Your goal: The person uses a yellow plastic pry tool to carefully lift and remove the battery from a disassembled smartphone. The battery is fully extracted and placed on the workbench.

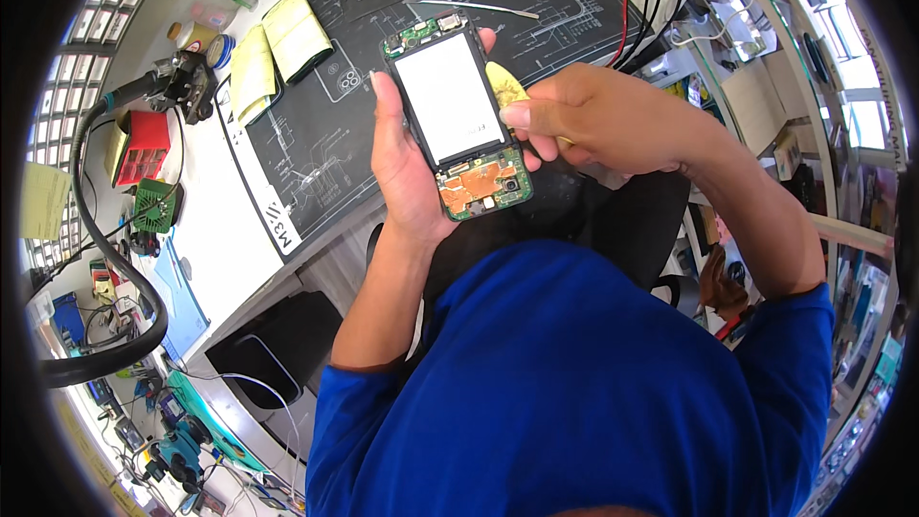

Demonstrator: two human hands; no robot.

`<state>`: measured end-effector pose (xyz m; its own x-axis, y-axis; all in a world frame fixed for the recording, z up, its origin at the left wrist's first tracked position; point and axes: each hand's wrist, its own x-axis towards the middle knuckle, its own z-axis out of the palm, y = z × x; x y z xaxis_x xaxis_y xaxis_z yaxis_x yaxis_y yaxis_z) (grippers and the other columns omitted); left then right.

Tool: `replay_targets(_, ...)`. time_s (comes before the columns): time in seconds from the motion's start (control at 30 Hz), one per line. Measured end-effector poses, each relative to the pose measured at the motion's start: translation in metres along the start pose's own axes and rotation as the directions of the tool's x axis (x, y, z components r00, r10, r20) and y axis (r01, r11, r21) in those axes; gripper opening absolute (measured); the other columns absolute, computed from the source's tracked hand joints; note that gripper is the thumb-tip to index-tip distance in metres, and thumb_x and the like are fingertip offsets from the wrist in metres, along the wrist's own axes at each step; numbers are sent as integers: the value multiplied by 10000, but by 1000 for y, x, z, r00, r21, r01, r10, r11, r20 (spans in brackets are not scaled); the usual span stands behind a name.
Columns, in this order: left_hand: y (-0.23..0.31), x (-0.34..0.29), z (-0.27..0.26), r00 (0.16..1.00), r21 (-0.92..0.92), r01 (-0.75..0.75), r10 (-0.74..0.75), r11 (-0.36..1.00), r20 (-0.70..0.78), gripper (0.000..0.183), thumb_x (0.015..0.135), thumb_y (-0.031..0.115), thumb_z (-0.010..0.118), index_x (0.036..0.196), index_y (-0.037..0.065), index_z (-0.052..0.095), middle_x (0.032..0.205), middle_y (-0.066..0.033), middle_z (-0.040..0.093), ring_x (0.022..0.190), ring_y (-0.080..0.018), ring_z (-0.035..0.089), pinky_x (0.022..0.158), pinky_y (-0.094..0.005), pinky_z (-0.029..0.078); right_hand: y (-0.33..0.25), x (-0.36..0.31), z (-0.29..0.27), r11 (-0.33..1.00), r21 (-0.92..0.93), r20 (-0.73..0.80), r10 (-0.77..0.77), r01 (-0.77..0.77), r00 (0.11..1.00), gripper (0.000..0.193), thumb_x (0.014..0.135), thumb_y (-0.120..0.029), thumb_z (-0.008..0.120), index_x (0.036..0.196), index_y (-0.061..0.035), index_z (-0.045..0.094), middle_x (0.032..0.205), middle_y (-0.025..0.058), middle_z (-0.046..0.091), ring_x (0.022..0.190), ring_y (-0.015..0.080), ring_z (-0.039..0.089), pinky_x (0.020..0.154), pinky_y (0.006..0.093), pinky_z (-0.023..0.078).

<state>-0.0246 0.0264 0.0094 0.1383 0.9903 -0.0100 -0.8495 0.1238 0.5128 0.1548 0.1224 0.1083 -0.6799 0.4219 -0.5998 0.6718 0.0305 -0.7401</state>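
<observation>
My left hand is wrapped round the edges of an opened smartphone, held up over the near edge of the bench. A white battery fills the phone's middle. A green circuit board shows at its top end, and another with copper-coloured shielding lies at its lower end. Beside the phone's right edge, my right hand pinches a yellow, dark-smudged piece with a rounded tip; its exact kind I cannot make out. That tip lies close against the phone's side, and the fingers hide the piece's other end.
A dark printed work mat covers the bench. On it lie a thin metal tool and yellow cloths. Leftward stand a black flexible arm, a red box and small jars. Cables hang at the upper right, beside crowded shelves.
</observation>
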Motion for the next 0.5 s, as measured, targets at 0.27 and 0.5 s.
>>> replay_targets(0.27, -3, 3, 1, 996, -38, 28, -25, 999, 91, 1068, 1042, 854, 229, 1680, 3, 312, 1139, -220, 715, 980, -309, 743, 773, -480, 669, 11, -3, -16, 994, -79, 39, -75, 78, 996, 461, 1132, -395, 550, 895, -36, 717, 656, 8, 569, 571, 120, 514, 565, 315, 421)
replay_targets(0.5, 7, 1, 3, 997, 82, -32, 26, 996, 74, 1056, 1053, 834, 247, 1707, 5, 250, 1215, -249, 689, 1004, -319, 705, 774, -503, 670, 21, -4, -22, 960, -85, -39, -270, 266, 962, 431, 1114, -345, 568, 851, -24, 683, 695, 8, 621, 618, 108, 538, 604, 309, 442)
